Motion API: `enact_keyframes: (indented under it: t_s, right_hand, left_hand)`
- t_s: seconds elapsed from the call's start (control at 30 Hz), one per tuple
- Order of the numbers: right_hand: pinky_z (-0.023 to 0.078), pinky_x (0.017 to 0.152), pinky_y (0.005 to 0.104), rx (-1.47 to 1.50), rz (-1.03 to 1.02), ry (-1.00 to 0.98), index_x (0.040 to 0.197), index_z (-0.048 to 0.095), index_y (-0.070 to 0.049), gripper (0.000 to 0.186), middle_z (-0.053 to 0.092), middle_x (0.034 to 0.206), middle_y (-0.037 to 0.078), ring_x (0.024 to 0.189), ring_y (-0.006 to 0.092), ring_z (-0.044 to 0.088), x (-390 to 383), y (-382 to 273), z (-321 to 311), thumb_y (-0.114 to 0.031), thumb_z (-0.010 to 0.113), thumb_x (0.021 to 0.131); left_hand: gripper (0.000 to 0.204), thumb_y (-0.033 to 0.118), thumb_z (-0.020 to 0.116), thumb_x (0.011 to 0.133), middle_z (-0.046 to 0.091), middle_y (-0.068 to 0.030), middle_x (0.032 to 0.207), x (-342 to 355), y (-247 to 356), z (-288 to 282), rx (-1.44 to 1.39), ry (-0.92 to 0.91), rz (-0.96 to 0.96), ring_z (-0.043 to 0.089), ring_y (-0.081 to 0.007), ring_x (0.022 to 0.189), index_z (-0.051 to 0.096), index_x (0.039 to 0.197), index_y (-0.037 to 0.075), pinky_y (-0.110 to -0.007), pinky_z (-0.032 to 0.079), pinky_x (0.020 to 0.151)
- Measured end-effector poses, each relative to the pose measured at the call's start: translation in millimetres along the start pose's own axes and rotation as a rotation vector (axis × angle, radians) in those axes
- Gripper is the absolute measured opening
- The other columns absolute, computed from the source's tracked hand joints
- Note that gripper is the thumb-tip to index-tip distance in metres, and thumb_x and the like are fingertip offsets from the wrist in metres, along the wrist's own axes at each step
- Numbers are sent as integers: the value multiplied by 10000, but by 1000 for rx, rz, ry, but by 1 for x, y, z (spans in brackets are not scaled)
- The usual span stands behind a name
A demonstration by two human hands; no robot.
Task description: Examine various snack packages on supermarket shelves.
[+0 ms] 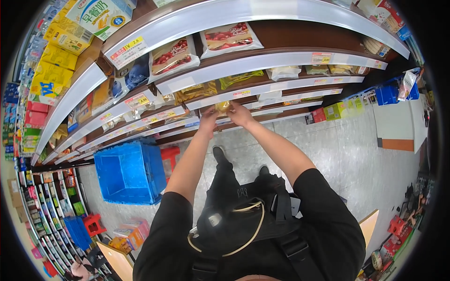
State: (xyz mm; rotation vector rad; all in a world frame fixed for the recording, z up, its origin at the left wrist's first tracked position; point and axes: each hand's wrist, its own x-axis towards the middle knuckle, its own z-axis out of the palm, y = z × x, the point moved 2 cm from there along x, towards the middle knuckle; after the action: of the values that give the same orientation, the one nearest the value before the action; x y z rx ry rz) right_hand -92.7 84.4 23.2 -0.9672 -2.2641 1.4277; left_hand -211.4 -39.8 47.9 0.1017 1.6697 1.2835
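Both my arms reach forward to the lower shelves of a store rack. Between my hands is a small yellowish, shiny package (222, 107), at the front of a low shelf. My left hand (208, 121) grips its left side, and my right hand (240, 114) has its fingers on the right side. The fingertips are partly hidden, and the package is too small to tell its exact kind. Just above my hands runs a shelf edge (220, 99) with price tags. On the shelf over it lie a golden-brown packet (196, 92) and a yellow-green packet (241, 79).
An open blue plastic crate (129, 171) stands at my left, beside a red stool (170, 157). Higher up sit two red-and-white bags (229, 37). Yellow cartons (51, 77) fill the left shelving. Grey tiled floor (323, 150) lies below, and a white counter (396, 114) stands at the right.
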Motion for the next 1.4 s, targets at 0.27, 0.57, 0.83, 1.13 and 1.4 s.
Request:
enact_keyframes:
  t_s: [0.27, 0.57, 0.83, 1.13, 1.4]
  right_hand:
    - [473, 1031, 353, -44, 88, -153, 1274, 653, -74, 493, 688, 1219, 161, 1193, 270, 614, 42, -23, 40, -306, 713, 843]
    - [466, 1045, 386, -281, 166, 184, 1343, 568, -22, 590, 605, 1337, 219, 1264, 342, 564, 25, 2, 47, -254, 750, 832]
    - [575, 711, 402, -38, -64, 327, 1241, 603, -42, 354, 671, 1131, 194, 806, 327, 708, -70, -156, -43, -154, 650, 909]
    - [586, 645, 466, -665, -416, 189, 1281, 607, -124, 446, 595, 1197, 180, 792, 398, 693, -28, -182, -52, -59, 614, 839]
    - [567, 691, 487, -525, -397, 214, 1254, 639, -117, 343, 648, 1081, 166, 807, 388, 687, 0, -167, -43, -112, 594, 913]
  left_hand:
    - [514, 242, 676, 917, 613, -12, 1266, 81, -15, -47, 144, 52, 199, 543, -137, 1072, 537, 1404, 153, -338, 454, 793]
    - [329, 233, 627, 981, 671, -47, 1071, 57, -22, -54, 261, -85, 141, 658, -143, 860, 592, 1265, 72, -279, 523, 646]
    - [349, 228, 546, 1037, 671, -68, 1136, -71, 19, -62, -83, -262, 273, 638, -125, 857, 540, 1333, 43, -264, 519, 713]
    - [352, 240, 533, 1045, 668, -98, 1167, -109, 31, -33, -273, -167, 282, 654, -151, 855, 520, 1338, 45, -293, 543, 698]
    - [344, 243, 533, 1044, 666, -101, 1171, -138, 29, -17, -303, -130, 283, 657, -156, 862, 521, 1326, 48, -299, 548, 700]
